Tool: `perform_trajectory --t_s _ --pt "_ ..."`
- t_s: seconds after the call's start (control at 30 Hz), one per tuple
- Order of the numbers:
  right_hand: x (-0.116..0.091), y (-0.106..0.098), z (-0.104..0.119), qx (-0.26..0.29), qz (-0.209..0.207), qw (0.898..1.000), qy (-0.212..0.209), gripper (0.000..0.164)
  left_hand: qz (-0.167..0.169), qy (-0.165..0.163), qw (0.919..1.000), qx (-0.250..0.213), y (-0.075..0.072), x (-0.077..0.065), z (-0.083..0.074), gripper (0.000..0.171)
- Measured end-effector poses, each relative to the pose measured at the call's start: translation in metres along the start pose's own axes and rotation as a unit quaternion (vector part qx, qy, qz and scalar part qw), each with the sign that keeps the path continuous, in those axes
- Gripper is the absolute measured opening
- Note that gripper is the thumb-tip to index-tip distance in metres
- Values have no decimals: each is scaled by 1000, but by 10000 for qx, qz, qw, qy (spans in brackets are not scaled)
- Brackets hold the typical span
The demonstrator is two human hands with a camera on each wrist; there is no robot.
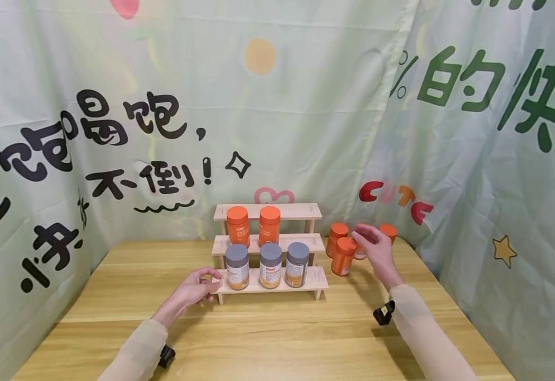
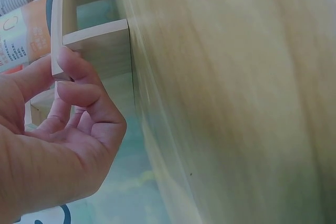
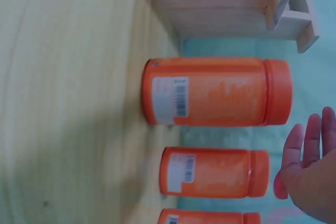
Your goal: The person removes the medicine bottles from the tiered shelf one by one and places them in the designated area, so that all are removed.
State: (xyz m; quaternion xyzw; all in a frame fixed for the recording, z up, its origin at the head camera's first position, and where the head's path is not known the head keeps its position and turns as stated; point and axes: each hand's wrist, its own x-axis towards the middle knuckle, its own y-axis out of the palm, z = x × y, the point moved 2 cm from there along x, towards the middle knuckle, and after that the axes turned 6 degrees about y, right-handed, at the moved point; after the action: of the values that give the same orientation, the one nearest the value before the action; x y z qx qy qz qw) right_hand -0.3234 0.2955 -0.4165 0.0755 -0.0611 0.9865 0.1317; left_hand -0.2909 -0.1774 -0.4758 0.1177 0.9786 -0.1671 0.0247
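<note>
A three-step wooden display rack stands on the table. My left hand pinches the left end of its lowest board between thumb and fingers; the left wrist view shows this hand close up. Three grey-capped jars stand on the lowest step, and two orange bottles on the middle one. Right of the rack, several orange bottles stand on the table. My right hand is over this group, partly hiding one. In the right wrist view its fingers are extended beside the caps of upright orange bottles.
The wooden table reaches back to printed curtains that hang behind it and at both sides. The top board of the rack rises behind the orange bottles. Black wrist cameras sit at both sleeves.
</note>
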Motion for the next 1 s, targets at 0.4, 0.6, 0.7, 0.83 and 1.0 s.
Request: perform_trajectory --t_s 0.4,0.6,0.7,0.83,1.0 --pt "-9 26 24 -16 713 9972 220 54 -67 4 10000 -2 1 -1 -3 26" --pt "-14 44 29 176 1066 9917 691 46 7 -46 10000 -37 1 -1 -1 26" --pt "-17 54 32 234 1216 9887 848 38 6 -41 10000 -22 1 -1 0 26" --pt "-19 67 37 158 1383 9861 904 38 -45 -74 10000 -16 2 -1 2 25" --pt "-20 82 47 39 1626 9839 742 43 -85 -71 9999 -14 2 1 0 24"
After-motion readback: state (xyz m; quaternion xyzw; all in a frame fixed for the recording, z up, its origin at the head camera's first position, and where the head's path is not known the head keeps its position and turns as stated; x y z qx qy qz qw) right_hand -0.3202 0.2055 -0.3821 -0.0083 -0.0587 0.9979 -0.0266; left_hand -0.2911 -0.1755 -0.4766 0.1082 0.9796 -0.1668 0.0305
